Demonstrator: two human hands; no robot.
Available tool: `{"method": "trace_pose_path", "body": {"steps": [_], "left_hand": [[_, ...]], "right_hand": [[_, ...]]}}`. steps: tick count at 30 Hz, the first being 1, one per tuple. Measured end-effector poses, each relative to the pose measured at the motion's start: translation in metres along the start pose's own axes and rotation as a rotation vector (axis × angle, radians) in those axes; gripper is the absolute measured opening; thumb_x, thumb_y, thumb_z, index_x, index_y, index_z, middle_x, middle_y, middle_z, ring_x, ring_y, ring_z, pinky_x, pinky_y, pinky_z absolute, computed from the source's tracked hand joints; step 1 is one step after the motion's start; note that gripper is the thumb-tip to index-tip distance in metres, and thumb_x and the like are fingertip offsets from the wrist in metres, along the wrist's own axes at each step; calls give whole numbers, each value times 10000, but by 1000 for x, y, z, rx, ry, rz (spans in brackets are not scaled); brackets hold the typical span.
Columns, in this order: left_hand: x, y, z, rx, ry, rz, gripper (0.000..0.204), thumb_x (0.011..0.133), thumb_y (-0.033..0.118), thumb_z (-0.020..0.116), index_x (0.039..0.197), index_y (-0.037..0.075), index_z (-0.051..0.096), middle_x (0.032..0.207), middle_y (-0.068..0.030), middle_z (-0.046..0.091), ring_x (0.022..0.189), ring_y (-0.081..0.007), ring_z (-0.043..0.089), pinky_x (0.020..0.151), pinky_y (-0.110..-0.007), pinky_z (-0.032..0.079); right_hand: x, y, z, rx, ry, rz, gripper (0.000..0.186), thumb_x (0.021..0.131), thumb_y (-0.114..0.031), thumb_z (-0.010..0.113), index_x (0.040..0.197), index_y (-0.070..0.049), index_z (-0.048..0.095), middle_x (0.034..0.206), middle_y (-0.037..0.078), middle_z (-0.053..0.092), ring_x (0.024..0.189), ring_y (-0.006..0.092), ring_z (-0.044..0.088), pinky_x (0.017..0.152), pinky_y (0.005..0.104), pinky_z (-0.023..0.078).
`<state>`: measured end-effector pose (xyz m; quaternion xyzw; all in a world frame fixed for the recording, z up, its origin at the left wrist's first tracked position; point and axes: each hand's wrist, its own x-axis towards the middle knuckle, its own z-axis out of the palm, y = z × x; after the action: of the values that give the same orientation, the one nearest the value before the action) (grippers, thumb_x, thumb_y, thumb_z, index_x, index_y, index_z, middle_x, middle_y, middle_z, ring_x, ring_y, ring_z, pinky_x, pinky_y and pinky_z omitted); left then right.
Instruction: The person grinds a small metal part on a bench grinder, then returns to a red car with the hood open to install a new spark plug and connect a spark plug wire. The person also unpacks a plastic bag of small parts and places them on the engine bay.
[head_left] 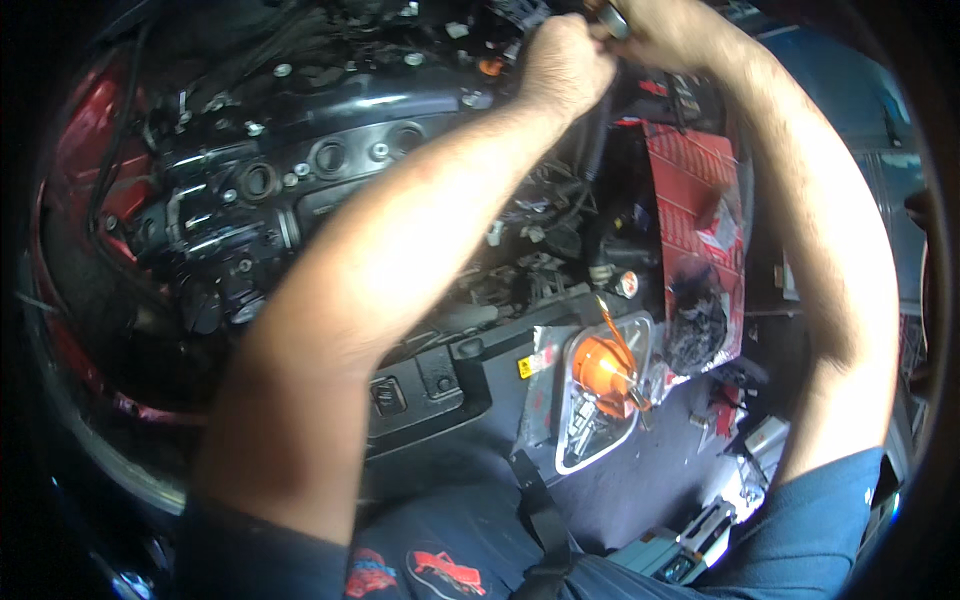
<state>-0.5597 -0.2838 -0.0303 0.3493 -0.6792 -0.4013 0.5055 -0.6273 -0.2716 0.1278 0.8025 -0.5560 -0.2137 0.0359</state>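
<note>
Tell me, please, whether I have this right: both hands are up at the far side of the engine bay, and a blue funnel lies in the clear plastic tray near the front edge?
Not quite: the funnel is orange, not blue, as the head view shows. The rest holds: the left hand and right hand are up at the far side of the engine bay, and the funnel lies in the clear plastic tray.

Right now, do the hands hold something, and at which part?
It cannot be told for sure. The left hand is closed as a fist over the engine; the right hand touches a small metal piece, mostly hidden.
</note>
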Motion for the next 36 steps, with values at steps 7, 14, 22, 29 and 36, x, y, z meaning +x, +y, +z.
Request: {"method": "trace_pose_path", "body": {"steps": [7,14,22,29,36], "left_hand": [[1,-8,-12,-81,-73,53,238,766,236,731,897,47,669,849,-153,701,863,-321,692,785,-396,552],[6,-12,-8,5,-166,81,170,735,204,694,775,39,683,778,-164,687,771,-325,686,713,-411,557],[17,-7,-42,-11,-479,165,309,766,248,729,982,29,697,895,-143,719,848,-223,699,839,-336,548],[32,-5,-53,237,-705,173,285,822,295,692,943,37,676,809,-96,675,771,-168,653,754,-318,535],[27,-3,-56,210,-729,237,337,860,275,677,1060,7,641,836,-109,679,795,-171,652,759,-335,518]], "right_hand": [[3,-10,11,267,-52,468,229,755,-157,676,894,24,695,665,106,623,607,192,609,539,333,486],[-1,-9,1,-510,468,-507,341,769,-269,788,999,-39,686,846,131,708,844,310,693,761,406,561],[0,-23,5,696,-209,628,245,783,-210,693,872,18,692,726,121,654,589,153,591,569,334,515],[2,-13,-4,-291,174,-276,200,736,-248,711,882,-110,700,830,157,696,822,355,674,741,441,538],[-1,-15,15,862,-171,847,152,801,-186,701,831,-37,705,671,85,649,546,211,591,520,371,508]]}}
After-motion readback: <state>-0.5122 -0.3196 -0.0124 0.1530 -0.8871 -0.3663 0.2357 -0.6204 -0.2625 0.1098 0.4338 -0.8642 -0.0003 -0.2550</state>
